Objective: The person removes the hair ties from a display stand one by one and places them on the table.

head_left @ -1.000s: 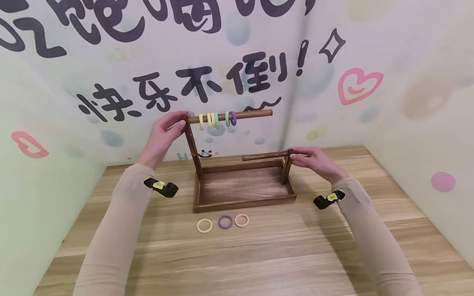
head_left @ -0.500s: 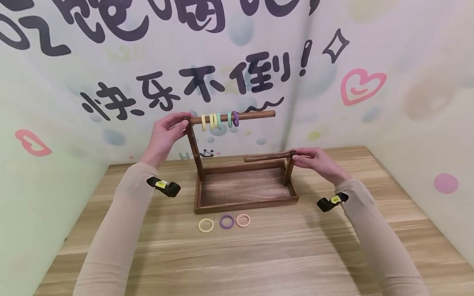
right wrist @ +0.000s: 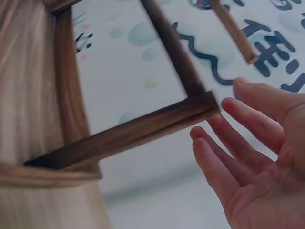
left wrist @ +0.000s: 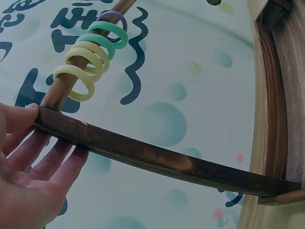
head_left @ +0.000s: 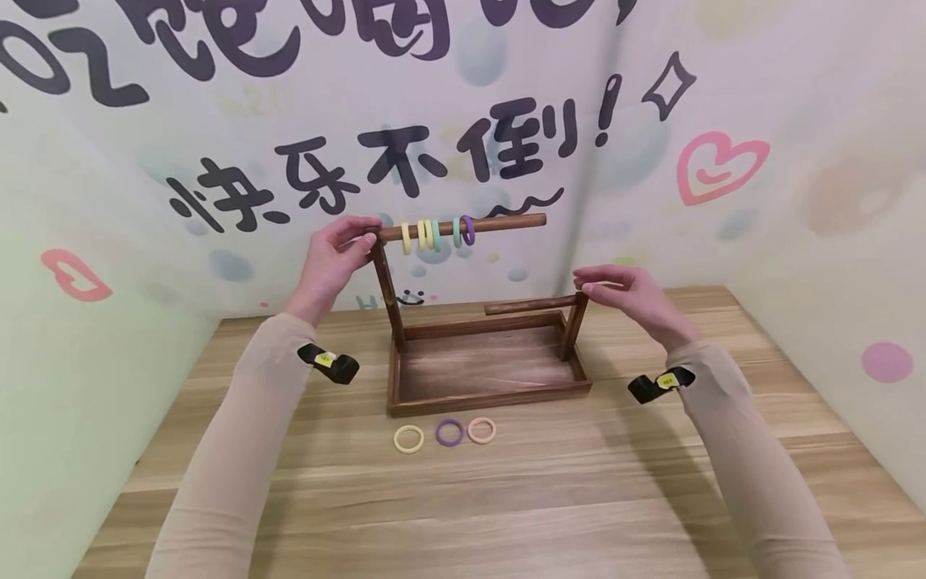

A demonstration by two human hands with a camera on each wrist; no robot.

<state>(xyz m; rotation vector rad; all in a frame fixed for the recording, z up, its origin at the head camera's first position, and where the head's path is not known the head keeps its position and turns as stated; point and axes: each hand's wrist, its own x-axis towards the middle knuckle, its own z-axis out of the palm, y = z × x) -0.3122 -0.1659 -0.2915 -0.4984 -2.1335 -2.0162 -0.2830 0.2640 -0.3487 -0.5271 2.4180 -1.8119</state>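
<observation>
A dark wooden stand (head_left: pixel 386 281) has a tray base, a tall left post and a short right post, each with a rod pointing inward. My left hand (head_left: pixel 334 261) pinches the top of the tall post; in the left wrist view the thumb (left wrist: pixel 21 117) lies on one side and the fingers behind. Yellow, green and purple rings (left wrist: pixel 76 81) hang on the upper rod (head_left: pixel 510 223). By the short post's top, my right hand (head_left: pixel 637 299) has its thumb lifted away from the wood and its fingers loosely extended. The lower rod (head_left: pixel 531 305) carries no rings.
In front of the tray lie a yellow ring (head_left: pixel 408 450), a purple ring (head_left: pixel 449 444) and a pink ring (head_left: pixel 481 439), flat on the wooden table (head_left: pixel 506 515). A printed wall (head_left: pixel 304 257) stands close behind the stand, and side walls flank the table.
My right hand has let go of the short post's top and risen slightly, its thumb moving off. My left hand keeps its hold. The whole view has shifted a little.
</observation>
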